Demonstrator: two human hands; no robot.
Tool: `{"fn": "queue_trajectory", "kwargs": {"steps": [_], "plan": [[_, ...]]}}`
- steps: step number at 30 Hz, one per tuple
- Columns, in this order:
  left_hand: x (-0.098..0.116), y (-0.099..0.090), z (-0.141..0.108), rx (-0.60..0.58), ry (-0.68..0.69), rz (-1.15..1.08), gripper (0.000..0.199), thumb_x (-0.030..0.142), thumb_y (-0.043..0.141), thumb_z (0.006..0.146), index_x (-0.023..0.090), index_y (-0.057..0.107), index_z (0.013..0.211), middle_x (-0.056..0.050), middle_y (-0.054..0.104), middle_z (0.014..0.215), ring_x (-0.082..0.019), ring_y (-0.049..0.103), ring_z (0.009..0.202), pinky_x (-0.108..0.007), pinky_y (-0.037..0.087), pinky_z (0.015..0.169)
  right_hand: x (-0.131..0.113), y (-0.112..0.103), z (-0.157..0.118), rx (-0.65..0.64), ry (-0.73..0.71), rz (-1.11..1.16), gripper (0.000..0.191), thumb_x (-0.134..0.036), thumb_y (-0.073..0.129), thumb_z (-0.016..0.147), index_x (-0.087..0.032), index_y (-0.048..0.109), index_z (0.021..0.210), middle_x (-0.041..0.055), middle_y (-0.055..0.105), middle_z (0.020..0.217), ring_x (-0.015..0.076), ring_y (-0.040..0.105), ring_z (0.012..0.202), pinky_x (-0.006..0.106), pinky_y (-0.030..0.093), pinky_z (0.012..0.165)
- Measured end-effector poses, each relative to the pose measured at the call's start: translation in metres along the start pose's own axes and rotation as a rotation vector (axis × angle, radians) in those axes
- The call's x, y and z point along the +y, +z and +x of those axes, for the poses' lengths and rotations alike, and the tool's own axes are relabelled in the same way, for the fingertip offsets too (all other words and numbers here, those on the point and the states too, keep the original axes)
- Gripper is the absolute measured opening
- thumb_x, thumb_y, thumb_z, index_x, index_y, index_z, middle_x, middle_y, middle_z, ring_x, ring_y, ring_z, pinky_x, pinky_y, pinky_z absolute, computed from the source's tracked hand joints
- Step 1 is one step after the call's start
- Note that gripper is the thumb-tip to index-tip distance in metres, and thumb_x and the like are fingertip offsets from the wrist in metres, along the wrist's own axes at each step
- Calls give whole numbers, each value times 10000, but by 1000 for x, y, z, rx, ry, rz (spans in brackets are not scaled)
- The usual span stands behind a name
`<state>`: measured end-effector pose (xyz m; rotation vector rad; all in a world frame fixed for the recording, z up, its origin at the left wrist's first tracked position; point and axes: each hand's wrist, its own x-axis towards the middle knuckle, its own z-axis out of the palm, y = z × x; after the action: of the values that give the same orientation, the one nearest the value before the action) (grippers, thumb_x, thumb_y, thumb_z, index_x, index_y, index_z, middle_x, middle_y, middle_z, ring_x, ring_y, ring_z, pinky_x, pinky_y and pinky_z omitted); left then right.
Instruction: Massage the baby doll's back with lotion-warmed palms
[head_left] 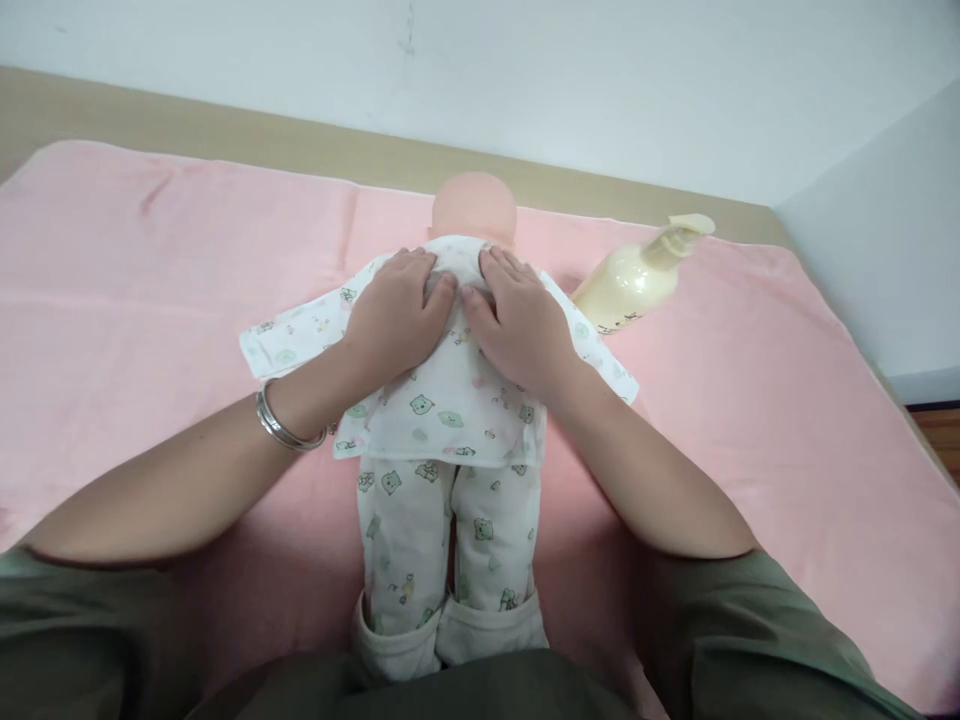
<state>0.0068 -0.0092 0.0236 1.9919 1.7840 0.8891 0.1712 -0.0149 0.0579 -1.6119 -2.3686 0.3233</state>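
Note:
A baby doll (474, 205) lies lengthwise before me, its smooth, bare head pointing away; no face shows. It wears a white long-sleeved top (450, 415) printed with small green animals, and matching trousers (409, 530) with turned-up cuffs. My left hand (401, 310) rests flat on the upper left of the doll's torso, fingers stretched out. On the upper right, my right hand (525, 320) lies flat in the same way, the two thumbs close together near the middle. Neither hand holds anything. Just right of the doll's shoulder is a cream pump bottle (626, 285), tilted in view.
A pink cloth (187, 240) is spread under the doll and bottle over a wooden-coloured surface (225, 130), whose edge shows along the back. Behind it rises a white wall (525, 80). A silver bangle (281, 420) circles my left wrist.

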Motion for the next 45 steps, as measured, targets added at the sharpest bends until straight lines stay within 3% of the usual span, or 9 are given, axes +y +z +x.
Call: {"fn": "queue_trajectory", "kwargs": {"steps": [4, 9, 17, 27, 30, 35, 39, 42, 45], "plan": [[-4, 5, -1, 13, -18, -9, 540, 467, 405, 1031, 140, 633, 1395, -190, 621, 1525, -392, 494, 1521, -617, 407, 1288, 6, 7, 8, 14, 30, -9, 662, -320, 372, 1080, -27, 329, 1673, 155, 313, 1756, 285, 252, 1674, 500, 197, 1406], [5, 2, -4, 9, 37, 60, 471, 422, 357, 1054, 159, 704, 1237, -185, 705, 1371, -362, 572, 1444, -579, 363, 1321, 3, 9, 6, 41, 19, -14, 669, -304, 377, 1055, -10, 357, 1656, 176, 342, 1740, 302, 281, 1663, 517, 212, 1399], [19, 7, -21, 78, 199, 151, 555, 326, 325, 1033, 37, 683, 1344, -228, 672, 1450, -381, 568, 1452, -606, 397, 1298, 24, -9, 18, -146, -96, -6, 733, -383, 391, 1067, 6, 268, 1676, 204, 211, 1777, 308, 176, 1692, 540, 237, 1388], [5, -7, 3, -70, 140, 25, 270, 337, 437, 1006, 230, 680, 1054, -143, 736, 1152, -348, 673, 1210, -543, 529, 1135, -21, -3, -24, -45, -50, -203, 634, -250, 373, 1089, 87, 355, 1626, 294, 382, 1684, 406, 353, 1617, 551, 311, 1363], [9, -11, 2, -93, 114, 58, 351, 393, 374, 1052, 225, 668, 1147, -149, 727, 1245, -338, 655, 1266, -534, 516, 1164, -10, -3, -14, -52, -77, -100, 629, -264, 351, 1099, 63, 347, 1637, 267, 368, 1703, 374, 313, 1641, 541, 301, 1372], [19, -4, -19, -58, 164, 210, 603, 353, 256, 1078, -6, 528, 1477, -254, 559, 1566, -396, 474, 1525, -604, 338, 1328, 12, -4, 11, -52, -36, 53, 630, -328, 364, 1104, 27, 383, 1624, 237, 348, 1723, 350, 307, 1646, 502, 306, 1363], [17, 0, -23, -33, 183, 177, 570, 330, 288, 1068, 33, 526, 1494, -218, 538, 1606, -364, 444, 1562, -584, 323, 1343, 12, -5, 14, -66, -6, 20, 645, -309, 370, 1102, 45, 336, 1641, 248, 298, 1741, 357, 261, 1662, 523, 267, 1377], [12, -5, -12, -26, 153, 107, 447, 352, 364, 1047, 137, 639, 1328, -159, 669, 1459, -332, 571, 1440, -523, 448, 1260, 0, -5, 3, -66, 4, -29, 662, -310, 373, 1105, 68, 310, 1646, 254, 332, 1725, 367, 281, 1654, 539, 259, 1387], [7, -12, 3, -88, 71, 81, 324, 369, 388, 1033, 216, 670, 994, -108, 760, 1073, -294, 700, 1071, -489, 574, 1002, -13, -4, -12, -65, 10, -64, 674, -320, 388, 1104, 86, 322, 1638, 272, 350, 1711, 387, 293, 1647, 545, 275, 1388]]}}
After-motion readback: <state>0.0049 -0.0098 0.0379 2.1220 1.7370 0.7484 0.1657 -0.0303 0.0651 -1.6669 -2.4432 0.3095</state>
